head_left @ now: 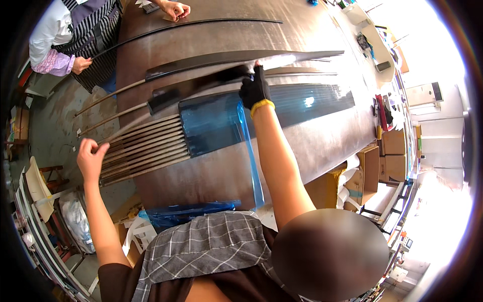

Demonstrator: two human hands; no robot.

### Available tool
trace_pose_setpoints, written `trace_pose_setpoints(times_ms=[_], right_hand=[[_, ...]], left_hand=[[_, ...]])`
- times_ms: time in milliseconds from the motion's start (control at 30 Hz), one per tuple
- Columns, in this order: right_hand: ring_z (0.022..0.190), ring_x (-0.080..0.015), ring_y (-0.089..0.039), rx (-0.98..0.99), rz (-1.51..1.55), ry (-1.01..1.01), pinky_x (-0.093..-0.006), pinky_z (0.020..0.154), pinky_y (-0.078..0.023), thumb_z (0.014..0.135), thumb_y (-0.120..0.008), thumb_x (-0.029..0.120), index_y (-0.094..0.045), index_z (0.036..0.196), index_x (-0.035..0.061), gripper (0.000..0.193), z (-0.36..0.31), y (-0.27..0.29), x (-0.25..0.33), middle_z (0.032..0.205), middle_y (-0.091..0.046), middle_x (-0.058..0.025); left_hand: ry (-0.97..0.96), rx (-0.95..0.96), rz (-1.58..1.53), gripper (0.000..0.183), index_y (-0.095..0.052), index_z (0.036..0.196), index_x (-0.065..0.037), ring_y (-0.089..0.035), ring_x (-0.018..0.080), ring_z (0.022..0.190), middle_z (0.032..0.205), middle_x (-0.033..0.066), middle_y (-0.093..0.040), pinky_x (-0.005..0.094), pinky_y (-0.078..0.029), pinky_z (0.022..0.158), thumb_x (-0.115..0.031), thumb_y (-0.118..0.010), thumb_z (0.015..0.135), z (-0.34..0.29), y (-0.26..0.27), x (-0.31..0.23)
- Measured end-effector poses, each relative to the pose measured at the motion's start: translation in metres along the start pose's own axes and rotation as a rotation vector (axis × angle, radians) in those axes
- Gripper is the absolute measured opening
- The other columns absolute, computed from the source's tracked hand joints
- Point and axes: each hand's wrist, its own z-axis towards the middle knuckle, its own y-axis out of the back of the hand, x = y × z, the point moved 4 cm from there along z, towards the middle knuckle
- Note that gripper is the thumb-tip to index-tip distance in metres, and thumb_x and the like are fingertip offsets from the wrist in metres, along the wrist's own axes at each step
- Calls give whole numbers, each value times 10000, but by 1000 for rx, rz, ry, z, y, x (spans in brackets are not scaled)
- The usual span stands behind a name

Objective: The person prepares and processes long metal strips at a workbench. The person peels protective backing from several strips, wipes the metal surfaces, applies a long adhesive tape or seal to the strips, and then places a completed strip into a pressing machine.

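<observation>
Several long dark flat strips with thin pale rods at their left ends lie side by side across the table. My bare left hand (pixel 92 157) is closed near the left rod ends, its fingers curled at the end of a blurred thin rod (pixel 132 123). My right hand (pixel 255 91), in a black glove with a yellow cuff, is closed at the edge of a motion-blurred dark strip (pixel 201 86); its fingers are partly smeared. Below it, blue film (pixel 209 126) covers a group of strips, with their rods (pixel 146 146) jutting left. Another dark strip (pixel 221 59) lies beyond.
Across the brown table (pixel 312 146), a co-worker's hand (pixel 81 64) holds a long thin black strip (pixel 201 23); the other hand (pixel 175 10) rests farther right. Crumpled blue film (pixel 188 213) lies at the near edge. Cardboard boxes (pixel 370 173) stand at the right.
</observation>
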Motion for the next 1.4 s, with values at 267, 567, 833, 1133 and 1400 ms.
trace_pose_setpoints(times_ms=[267, 567, 833, 1133, 1400], right_hand=[[376, -136, -355, -22, 71, -124, -275, 375, -292, 793, -606, 719, -508, 845, 124, 605, 108, -94, -7, 483, -399, 34], [644, -71, -486, 900, -603, -126, -245, 640, -407, 975, -516, 461, -577, 1234, 11, 523, -7, -61, -25, 697, -530, 25], [974, -150, -503, 1210, -640, -262, -305, 875, -363, 945, -591, 385, -592, 1256, -5, 498, -172, -44, -63, 1012, -589, -64], [494, -50, -430, 1006, -273, 273, -218, 491, -349, 896, -594, 454, -591, 1204, -42, 584, -207, -65, 18, 574, -476, 32], [728, -154, -612, 825, -740, -431, -294, 690, -504, 949, -542, 516, -613, 1143, 11, 545, -226, 132, -146, 848, -648, -68]], left_hand=[[4, -21, 77, 415, -512, 747, -16, -537, 336, 681, 747, 130, -524, 399, -427, 619, -313, -801, 745, 149, -45, 68], [256, 202, 230, 436, -564, 787, -18, -564, 280, 782, 843, 97, -546, 394, -448, 685, -405, -765, 783, 193, -121, 152], [83, -118, -428, 399, -594, 1222, -7, -556, 267, 1167, 1266, 122, -589, 405, -421, 1022, -224, -671, 896, 132, -131, 37], [835, 1264, -1794, 309, -625, 1005, -13, -627, 162, 718, 841, 89, -661, 306, -529, 707, -307, -531, 990, -188, -128, -186], [511, 686, -680, 126, -635, 838, -85, -533, 58, 642, 717, -4, -600, 216, -440, 582, -191, -689, 880, -260, -56, 7]])
